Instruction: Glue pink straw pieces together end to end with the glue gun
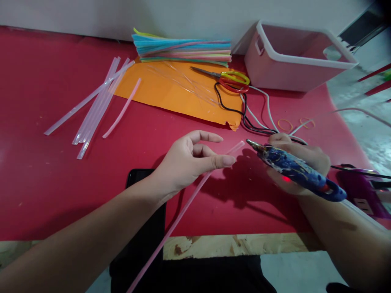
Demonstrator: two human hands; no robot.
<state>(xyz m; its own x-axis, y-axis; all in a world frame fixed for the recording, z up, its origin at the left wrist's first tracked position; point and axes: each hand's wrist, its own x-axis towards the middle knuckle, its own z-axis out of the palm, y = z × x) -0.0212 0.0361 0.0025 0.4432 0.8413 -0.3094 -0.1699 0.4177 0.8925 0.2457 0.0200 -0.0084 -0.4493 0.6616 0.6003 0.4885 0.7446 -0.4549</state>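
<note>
My left hand (195, 160) pinches a long, thin pink tube (186, 207) between thumb and fingers. The tube slants from the bottom of the view up to a pale, see-through end beyond my thumb. A blue, glue-stained hot glue gun (293, 167) is gripped in my right hand (314, 156). Its metal nozzle points left, close to the tube's end with a small gap seen between them. A red light glows on the gun's side, and a clear glue stick (363, 215) appears to extend from its back.
Several glue sticks (97, 106) lie left, beside a short pink piece (122, 108). Behind are an orange envelope (183, 95), scissors (233, 79), colourful pipe cleaners (183, 47) and a bin (281, 73). Cords (259, 128), rubber bands (285, 124), a purple power strip (362, 191) and a black phone (140, 175) lie around.
</note>
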